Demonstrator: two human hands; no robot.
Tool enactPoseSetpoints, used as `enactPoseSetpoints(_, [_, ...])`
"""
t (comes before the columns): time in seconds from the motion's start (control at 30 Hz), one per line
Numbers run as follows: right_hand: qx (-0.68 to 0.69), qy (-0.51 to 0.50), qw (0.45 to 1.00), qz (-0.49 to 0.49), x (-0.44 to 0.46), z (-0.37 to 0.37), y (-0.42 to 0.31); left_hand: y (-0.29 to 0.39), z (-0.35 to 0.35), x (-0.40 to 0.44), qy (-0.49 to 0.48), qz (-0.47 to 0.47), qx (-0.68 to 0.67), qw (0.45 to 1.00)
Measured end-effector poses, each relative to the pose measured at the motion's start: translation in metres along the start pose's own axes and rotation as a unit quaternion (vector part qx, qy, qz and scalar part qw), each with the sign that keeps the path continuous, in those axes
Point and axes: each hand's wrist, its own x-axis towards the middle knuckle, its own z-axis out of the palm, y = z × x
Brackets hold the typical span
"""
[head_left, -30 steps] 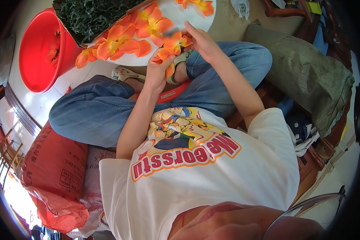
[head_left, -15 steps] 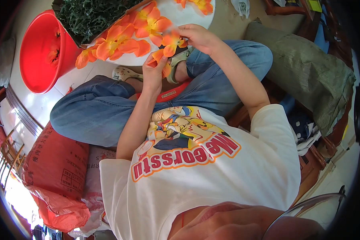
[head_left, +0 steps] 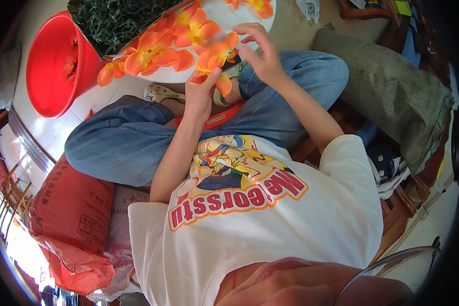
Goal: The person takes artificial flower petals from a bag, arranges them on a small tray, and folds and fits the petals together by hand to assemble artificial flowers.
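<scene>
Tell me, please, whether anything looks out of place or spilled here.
Nothing looks spilled, but the orange petals beside the red bucket appear to overhang the edge of the white surface, unlike others lying on it.

petals [head_left: 208,61] are seen as smooth, matt cloth | tub [head_left: 48,61] is moulded in glossy plastic | table [head_left: 246,19] is finished smooth | green sack [head_left: 387,92] is woven, rough | jeans [head_left: 122,140] are cut from matt denim
</scene>
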Motion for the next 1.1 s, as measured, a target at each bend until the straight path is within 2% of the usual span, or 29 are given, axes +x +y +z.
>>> enactPoseSetpoints(0.03, [-0.056, -0.002, 0.995, -0.079, 0.000, -0.002, -0.007, 0.000, 0.002, 0.002, 0.002, -0.009, 0.009, 1.000])
enactPoseSetpoints(0.13, [-0.108, -0.074, 0.986, -0.101, -0.005, 0.001, -0.003, -0.007, -0.001, 0.011, 0.013, 0.006, -0.020, 1.000])
enactPoseSetpoints(0.23, [-0.104, -0.106, 0.989, 0.014, -0.013, 0.007, 0.014, -0.008, -0.007, 0.014, 0.027, 0.006, -0.048, 0.998])
enactPoseSetpoints(0.33, [-0.127, -0.114, 0.985, 0.030, -0.014, 0.005, 0.014, -0.009, -0.015, 0.011, 0.051, 0.013, -0.024, 0.998])
enactPoseSetpoints(0.43, [-0.088, -0.073, 0.991, 0.065, -0.016, -0.001, 0.003, -0.006, -0.021, -0.001, 0.068, -0.004, -0.004, 0.998])
enactPoseSetpoints(0.53, [-0.059, -0.020, 0.995, 0.073, -0.022, -0.011, 0.002, -0.009, -0.032, -0.016, 0.055, 0.029, 0.010, 0.998])
enactPoseSetpoints(0.63, [-0.056, 0.047, 0.996, 0.047, -0.028, -0.010, -0.008, -0.008, -0.035, -0.029, 0.053, 0.023, -0.017, 0.998])
enactPoseSetpoints(0.83, [-0.103, 0.065, 0.992, 0.010, -0.033, 0.007, -0.025, -0.002, -0.027, -0.038, 0.052, 0.050, 0.026, 0.997])
enactPoseSetpoints(0.93, [0.008, 0.116, 0.989, 0.090, -0.032, 0.017, -0.013, -0.004, -0.011, -0.035, 0.105, 0.150, 0.118, 0.976])
enactPoseSetpoints(1.0, [0.112, 0.123, 0.965, 0.205, -0.032, 0.017, -0.013, -0.001, -0.010, -0.032, 0.088, 0.092, 0.093, 0.988])
enactPoseSetpoints(1.1, [0.268, 0.100, 0.892, 0.349, -0.033, 0.010, -0.012, 0.008, 0.002, -0.028, 0.081, 0.025, 0.097, 0.992])
